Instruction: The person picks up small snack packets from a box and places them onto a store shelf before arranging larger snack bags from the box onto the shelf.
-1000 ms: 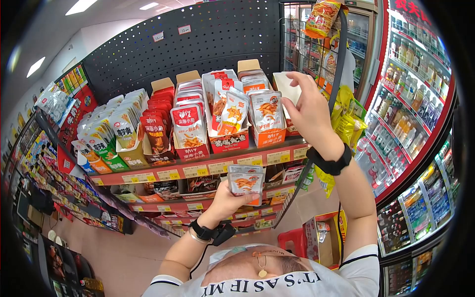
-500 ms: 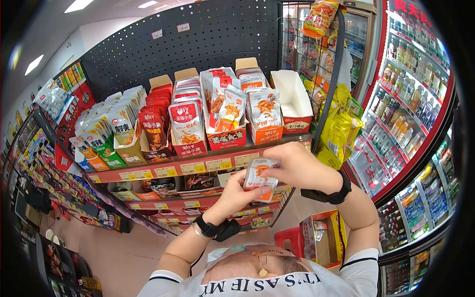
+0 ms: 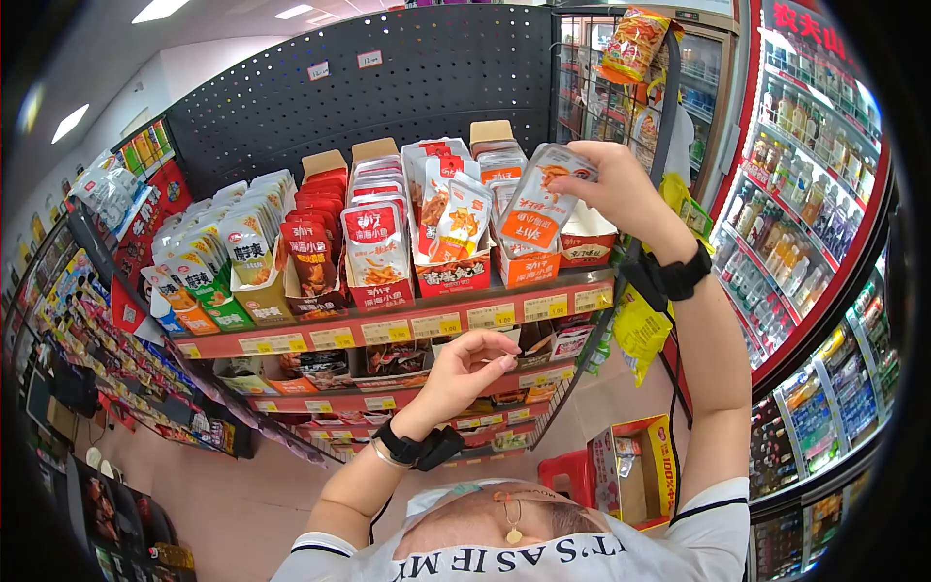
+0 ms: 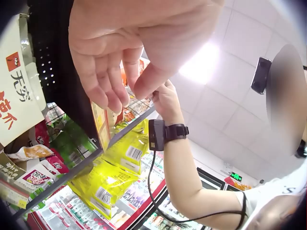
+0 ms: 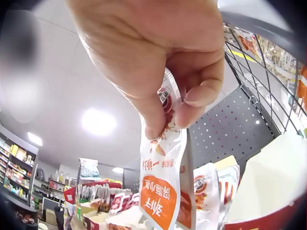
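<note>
My right hand pinches white-and-orange snack pouches between thumb and fingers, upright and slightly tilted over an orange-fronted display box of like pouches. At least two pouches, one behind the other, show under the right hand in the right wrist view, the front pouch facing the camera. In front of the shelf's price labels, my left hand hovers with loosely bent fingers and holds nothing. The left wrist view shows that hand too, thumb near its fingertips.
Several boxes of snack pouches line the top shelf. A white box with a red front stands at its right end. Yellow bags hang beside the rack, and a drinks fridge rises at right. Below are a red stool and a carton.
The pouches went from my left hand to my right, with both hands on them half a second ago. My right hand has since risen to the top shelf; the left has let go.
</note>
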A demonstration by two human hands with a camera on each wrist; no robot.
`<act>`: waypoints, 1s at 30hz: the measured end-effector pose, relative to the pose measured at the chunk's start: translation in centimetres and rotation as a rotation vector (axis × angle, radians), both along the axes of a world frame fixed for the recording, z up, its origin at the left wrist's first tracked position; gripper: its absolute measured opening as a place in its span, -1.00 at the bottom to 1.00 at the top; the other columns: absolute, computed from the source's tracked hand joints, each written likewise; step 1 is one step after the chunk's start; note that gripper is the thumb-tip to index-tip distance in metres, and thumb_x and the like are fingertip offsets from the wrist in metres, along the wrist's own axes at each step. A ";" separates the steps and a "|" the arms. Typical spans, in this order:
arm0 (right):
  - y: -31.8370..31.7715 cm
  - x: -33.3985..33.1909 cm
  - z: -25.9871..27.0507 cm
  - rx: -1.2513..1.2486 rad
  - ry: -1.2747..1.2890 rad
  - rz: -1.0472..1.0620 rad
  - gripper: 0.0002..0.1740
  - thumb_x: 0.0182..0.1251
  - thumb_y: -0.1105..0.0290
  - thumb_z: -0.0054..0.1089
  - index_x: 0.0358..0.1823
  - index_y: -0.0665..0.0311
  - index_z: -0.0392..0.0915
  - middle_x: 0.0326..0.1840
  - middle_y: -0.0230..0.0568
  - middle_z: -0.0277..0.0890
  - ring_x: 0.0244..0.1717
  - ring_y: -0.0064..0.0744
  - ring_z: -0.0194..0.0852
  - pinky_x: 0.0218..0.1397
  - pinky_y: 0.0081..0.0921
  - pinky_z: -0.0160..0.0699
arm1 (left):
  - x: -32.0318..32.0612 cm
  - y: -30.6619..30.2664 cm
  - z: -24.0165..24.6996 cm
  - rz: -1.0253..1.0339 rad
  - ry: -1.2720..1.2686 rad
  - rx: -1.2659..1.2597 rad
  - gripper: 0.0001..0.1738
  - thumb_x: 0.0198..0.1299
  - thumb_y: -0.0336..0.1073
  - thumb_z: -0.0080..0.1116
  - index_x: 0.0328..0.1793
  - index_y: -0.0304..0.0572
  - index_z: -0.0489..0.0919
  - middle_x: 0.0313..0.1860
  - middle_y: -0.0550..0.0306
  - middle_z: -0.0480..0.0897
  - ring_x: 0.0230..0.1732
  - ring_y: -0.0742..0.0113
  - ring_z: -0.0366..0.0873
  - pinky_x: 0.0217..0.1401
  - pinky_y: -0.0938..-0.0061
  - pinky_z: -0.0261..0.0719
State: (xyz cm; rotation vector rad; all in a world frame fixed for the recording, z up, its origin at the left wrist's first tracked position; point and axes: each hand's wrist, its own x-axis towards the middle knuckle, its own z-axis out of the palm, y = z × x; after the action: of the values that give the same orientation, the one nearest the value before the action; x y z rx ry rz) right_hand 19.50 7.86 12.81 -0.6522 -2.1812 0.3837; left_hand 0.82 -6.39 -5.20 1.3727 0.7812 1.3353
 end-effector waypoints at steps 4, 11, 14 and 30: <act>0.8 -0.7 0.6 0.012 -0.086 -0.030 -0.68 0.02 0.41 0.35 -0.21 0.44 0.54 -0.41 -0.10 0.56 -0.49 -0.49 0.39 -0.39 -0.52 0.40 | 0.0 -0.1 1.3 0.082 0.089 0.085 -0.79 0.17 -0.46 0.12 -0.06 -0.28 0.49 -0.09 0.16 0.57 -0.06 0.46 0.52 0.03 0.54 0.51; 2.1 -0.7 1.5 -0.121 -0.241 -0.012 -0.71 0.06 0.44 0.31 -0.19 0.44 0.56 -0.37 -0.27 0.59 -0.49 -0.62 0.40 -0.53 -0.63 0.39 | 0.5 0.5 4.4 0.300 0.454 0.472 -0.67 0.09 -0.52 0.11 0.03 -0.23 0.48 0.15 0.08 0.42 0.00 0.42 0.49 0.01 0.52 0.53; 3.1 -1.3 0.6 0.069 -0.254 -0.016 -0.65 0.01 0.40 0.35 -0.19 0.46 0.54 -0.33 -0.12 0.60 -0.44 -0.42 0.52 -0.42 -0.52 0.47 | 1.1 1.4 4.8 0.361 0.512 0.508 -0.54 0.07 -0.53 0.13 0.16 -0.19 0.43 0.21 0.08 0.37 -0.02 0.41 0.51 -0.01 0.52 0.54; 2.0 -2.8 -0.5 0.381 -0.265 -0.018 -0.76 -0.05 0.30 0.32 -0.39 0.27 0.54 -0.41 -0.03 0.55 -0.30 -0.02 0.53 -0.25 -0.26 0.49 | 3.0 4.5 6.5 0.481 0.936 0.497 -0.26 -0.03 -0.32 0.22 0.33 -0.20 0.20 0.10 -0.09 0.35 -0.30 0.07 0.57 -0.21 0.28 0.53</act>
State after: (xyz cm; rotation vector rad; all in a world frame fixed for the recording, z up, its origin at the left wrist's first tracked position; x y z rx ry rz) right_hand 16.74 9.88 12.33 -0.5301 -2.4070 -0.1373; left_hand 3.82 -1.90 1.28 2.3774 1.5364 1.2495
